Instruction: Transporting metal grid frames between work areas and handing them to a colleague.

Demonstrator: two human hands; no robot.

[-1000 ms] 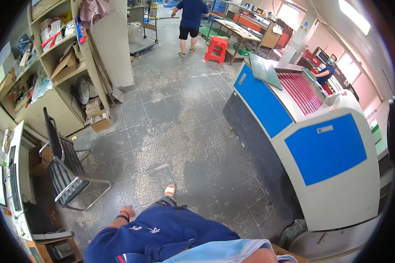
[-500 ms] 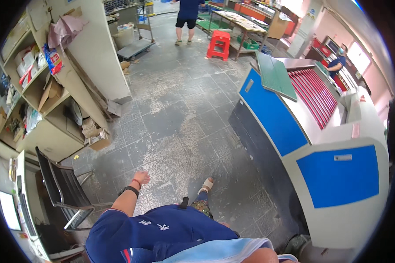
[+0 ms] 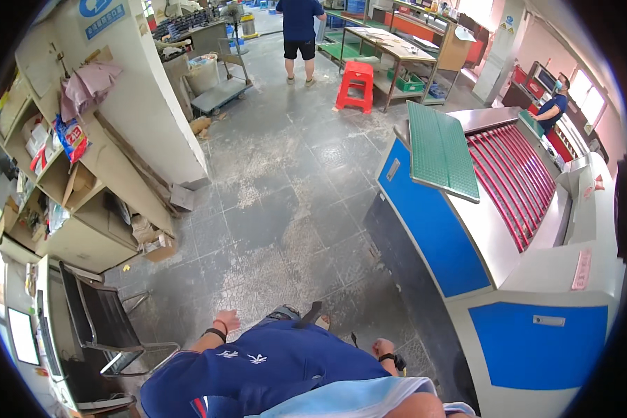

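Observation:
My left hand (image 3: 228, 320) hangs low in front of me over the floor, with a red band and a dark band at the wrist. Its fingers look loosely apart and nothing shows in them. At my right side, my right hand (image 3: 382, 346) has its fingers curled in, and a dark watch (image 3: 398, 361) sits on that wrist. Whatever its palm may hold is hidden. Neither hand touches anything around me. A black-seated chair (image 3: 101, 306) is nearest to the left hand, and a large blue and white machine (image 3: 432, 216) with red rollers (image 3: 512, 177) stands to my right.
Grey tiled floor (image 3: 285, 216) runs ahead. Cluttered shelves (image 3: 83, 188) and a desk with a screen (image 3: 22, 336) line the left. Further ahead are a red stool (image 3: 356, 87), a platform trolley (image 3: 221, 96), a worktable (image 3: 390, 43) and a standing person (image 3: 299, 35). Another person (image 3: 552, 108) is beyond the machine.
My left hand has swung back toward my body, and my right hand has come into view. The stool and machine appear lower in view. The person ahead has moved slightly.

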